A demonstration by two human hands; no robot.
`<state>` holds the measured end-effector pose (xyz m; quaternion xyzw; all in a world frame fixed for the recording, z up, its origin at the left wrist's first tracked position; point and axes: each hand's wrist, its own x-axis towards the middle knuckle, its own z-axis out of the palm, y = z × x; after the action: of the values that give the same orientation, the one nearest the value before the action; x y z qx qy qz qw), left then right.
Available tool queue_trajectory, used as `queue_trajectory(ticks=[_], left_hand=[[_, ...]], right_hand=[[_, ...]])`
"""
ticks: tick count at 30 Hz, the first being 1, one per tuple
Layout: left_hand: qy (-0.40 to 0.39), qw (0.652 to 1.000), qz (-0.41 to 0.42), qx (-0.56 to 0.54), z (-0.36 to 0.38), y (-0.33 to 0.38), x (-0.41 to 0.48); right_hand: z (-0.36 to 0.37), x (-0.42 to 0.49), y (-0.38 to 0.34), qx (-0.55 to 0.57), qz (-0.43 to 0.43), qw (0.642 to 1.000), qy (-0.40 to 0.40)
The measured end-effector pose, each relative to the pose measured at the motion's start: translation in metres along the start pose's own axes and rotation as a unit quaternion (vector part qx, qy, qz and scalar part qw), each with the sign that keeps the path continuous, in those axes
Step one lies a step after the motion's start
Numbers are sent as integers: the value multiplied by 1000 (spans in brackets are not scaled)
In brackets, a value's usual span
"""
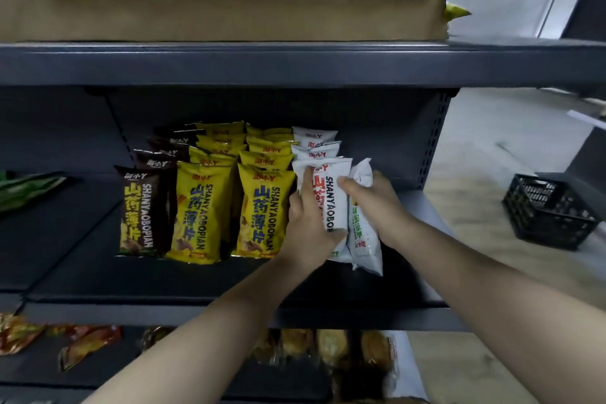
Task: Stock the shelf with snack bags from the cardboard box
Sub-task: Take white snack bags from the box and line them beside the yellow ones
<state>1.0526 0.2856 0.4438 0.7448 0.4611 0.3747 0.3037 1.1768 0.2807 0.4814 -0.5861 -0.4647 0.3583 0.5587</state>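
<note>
On the dark middle shelf (98, 275) stand rows of snack bags: brown ones (142, 213), two yellow rows (200, 213), and a white row (316, 144) at the right. My left hand (308, 226) holds the front white bag with red lettering (333, 197), fingers over its left side. My right hand (377, 203) grips a second white bag with green lettering (364, 239), which stands tilted just to the right of the first. A cardboard box (229, 16) sits on the top shelf, with a white and red carton on it.
A green bag (23, 187) lies at the shelf's far left. The lower shelf holds orange packets (85, 344) and wrapped pastries (331, 348). A black plastic crate (547, 210) stands on the floor to the right. The shelf upright (433, 141) is just right of the white bags.
</note>
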Motion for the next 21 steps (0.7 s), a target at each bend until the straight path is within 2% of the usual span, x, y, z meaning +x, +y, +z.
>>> queue_trajectory(ticks=[9,13,17,21], left_hand=[[96,986,12,139,23,-22,22],[98,977,-20,187,28,-26,27],[93,976,-41,190,33,-33,37],[101,967,-28,232,35,-39,38]], right_hand=[[18,29,6,-119,-19,985,122],[24,33,7,-166,-25,979,114],[26,37,6,-209,-1,975,77],[29,40,8,-214,12,973,84]])
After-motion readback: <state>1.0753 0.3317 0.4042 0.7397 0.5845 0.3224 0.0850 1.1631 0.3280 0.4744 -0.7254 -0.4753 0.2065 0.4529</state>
